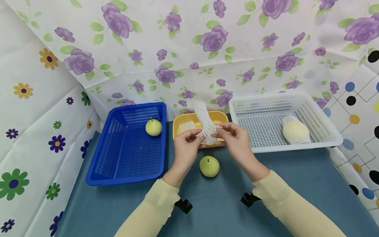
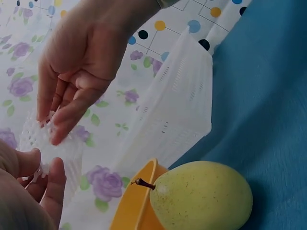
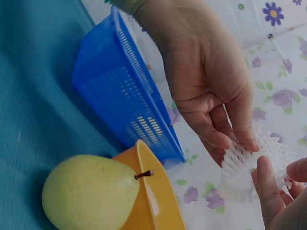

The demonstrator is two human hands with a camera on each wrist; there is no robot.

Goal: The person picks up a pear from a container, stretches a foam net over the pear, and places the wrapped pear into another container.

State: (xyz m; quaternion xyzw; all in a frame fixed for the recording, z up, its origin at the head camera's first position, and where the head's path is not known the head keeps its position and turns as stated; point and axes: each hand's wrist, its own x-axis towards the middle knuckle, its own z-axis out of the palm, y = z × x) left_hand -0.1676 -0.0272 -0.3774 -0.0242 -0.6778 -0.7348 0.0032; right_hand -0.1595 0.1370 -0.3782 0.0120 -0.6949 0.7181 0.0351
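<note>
A white foam fruit net [image 1: 204, 117] is held up above the yellow tray [image 1: 220, 116], its near rim spread between both hands. My left hand [image 1: 186, 148] pinches the rim on the left between thumb and fingers. On the other side my right hand [image 1: 237, 141] pinches the same rim. Below the hands a green pear [image 1: 209, 166] stands on the table, stem up, touched by neither hand. In the right wrist view the net [image 3: 240, 179] shows its opening pulled apart by the fingertips.
At the left, a blue basket [image 1: 125, 179] contains one pear [image 1: 153, 127]. The white basket [image 1: 296, 147] at the right has a net-wrapped pear [image 1: 295, 130] in it. More foam net [image 1: 187, 126] lies in the yellow tray. A flowered cloth [image 1: 177, 65] hangs behind.
</note>
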